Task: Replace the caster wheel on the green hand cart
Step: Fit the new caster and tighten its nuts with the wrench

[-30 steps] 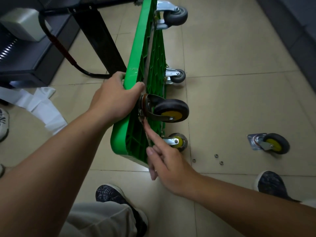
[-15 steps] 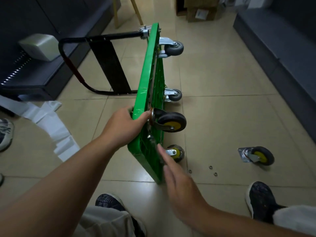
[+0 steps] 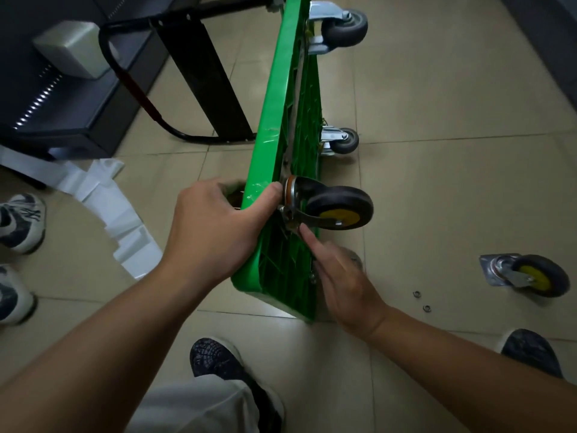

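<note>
The green cart [image 3: 281,98] stands on edge on the floor [image 3: 437,198], the left hand [image 3: 215,226] curled over its top rim beside the fitted wheel [image 3: 338,207]. The right hand [image 3: 343,276] stretches a finger to the wheel's plate; whether it pinches anything, I cannot tell. Nuts [image 3: 416,294] lie loose nearby, so the wheel may drop off, or the cart tip

Tipped cart [image 3: 274,120] on its edge mid-floor, handle [image 3: 140,96] left, loose caster [image 3: 534,278] right, nuts [image 3: 416,294] between them

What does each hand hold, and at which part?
Left hand grips the green cart by its upper edge; right hand holds nothing, fingertip touching the caster.
</note>
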A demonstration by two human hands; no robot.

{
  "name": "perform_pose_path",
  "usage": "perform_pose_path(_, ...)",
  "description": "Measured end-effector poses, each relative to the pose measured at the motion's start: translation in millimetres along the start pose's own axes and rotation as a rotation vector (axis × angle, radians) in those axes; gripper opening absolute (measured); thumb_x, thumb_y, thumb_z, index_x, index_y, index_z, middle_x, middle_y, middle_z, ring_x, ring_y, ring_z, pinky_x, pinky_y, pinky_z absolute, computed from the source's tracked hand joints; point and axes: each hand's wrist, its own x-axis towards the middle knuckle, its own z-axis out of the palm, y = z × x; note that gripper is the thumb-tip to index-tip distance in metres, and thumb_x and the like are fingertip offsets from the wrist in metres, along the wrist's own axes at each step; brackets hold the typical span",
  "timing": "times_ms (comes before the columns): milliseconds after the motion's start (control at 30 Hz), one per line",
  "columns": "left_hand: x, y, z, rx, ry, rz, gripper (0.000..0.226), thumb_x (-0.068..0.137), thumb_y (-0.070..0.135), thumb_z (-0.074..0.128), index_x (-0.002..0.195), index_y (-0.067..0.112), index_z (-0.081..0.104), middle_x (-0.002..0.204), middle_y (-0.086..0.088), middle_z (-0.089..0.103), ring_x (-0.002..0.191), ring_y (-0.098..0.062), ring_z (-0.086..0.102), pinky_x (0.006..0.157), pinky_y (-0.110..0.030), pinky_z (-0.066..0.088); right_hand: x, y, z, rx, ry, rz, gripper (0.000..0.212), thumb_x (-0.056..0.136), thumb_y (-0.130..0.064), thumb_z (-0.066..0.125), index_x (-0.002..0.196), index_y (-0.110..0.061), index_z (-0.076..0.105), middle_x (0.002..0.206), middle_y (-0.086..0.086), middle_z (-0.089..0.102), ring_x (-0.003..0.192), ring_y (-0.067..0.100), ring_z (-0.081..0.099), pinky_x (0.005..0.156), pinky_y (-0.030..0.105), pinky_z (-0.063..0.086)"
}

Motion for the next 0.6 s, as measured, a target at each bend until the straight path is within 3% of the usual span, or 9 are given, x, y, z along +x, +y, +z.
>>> perform_pose_path(167,-2,0,2,-0.057,-0.003,-0.017,0.015,0.092,0.047,0.069,0.090,0.035,0.078,0.074,0.019,0.076,0.066,-0.001,0.074,0.057,-0.027,0.062,6,18,20,0.008,0.027,-0.088,0.088,0.090,0.021,0.051,0.159,-0.018,0.014,0.096,0.018,0.059,0.083,0.035,0.059,0.079,0.048,0.051)
perform_pose_path(300,-4,2,3,-0.073,0.013,0.004,0.010,0.093,0.043,0.070,0.085,0.040,0.075,0.073,0.024,0.074,0.065,0.003,0.072,0.052,-0.015,0.054,13,27,26,-0.023,0.031,-0.139,0.105,0.083,0.025,0.058,0.161,-0.024,0.007,0.095,0.014,0.057,0.080,0.030,0.056,0.075,0.044,0.052)
perform_pose_path(400,-4,2,3,-0.074,0.017,-0.002,0.010,0.093,0.042,0.070,0.085,0.039,0.075,0.073,0.024,0.074,0.065,0.003,0.072,0.051,-0.013,0.052,21,40,21,-0.115,0.032,-0.206,0.106,0.084,0.022,0.060,0.160,-0.026,0.005,0.107,0.020,0.063,0.093,0.035,0.060,0.090,0.040,0.052)
perform_pose_path(500,-4,2,4,-0.083,0.014,-0.002,0.010,0.094,0.041,0.070,0.087,0.037,0.076,0.073,0.023,0.075,0.065,0.002,0.073,0.051,-0.013,0.051,31,47,15,-0.151,0.014,-0.273,0.098,0.086,0.021,0.052,0.160,-0.025,0.007,0.124,0.022,0.061,0.112,0.036,0.056,0.109,0.028,0.037)
perform_pose_path(600,-5,3,3,-0.086,0.022,0.001,0.012,0.094,0.040,0.070,0.083,0.038,0.075,0.071,0.023,0.074,0.063,0.003,0.072,0.049,-0.011,0.049,34,49,12,-0.158,-0.025,-0.293,0.089,0.084,0.022,0.049,0.158,-0.017,0.019,0.123,0.024,0.062,0.111,0.038,0.056,0.111,0.028,0.035)
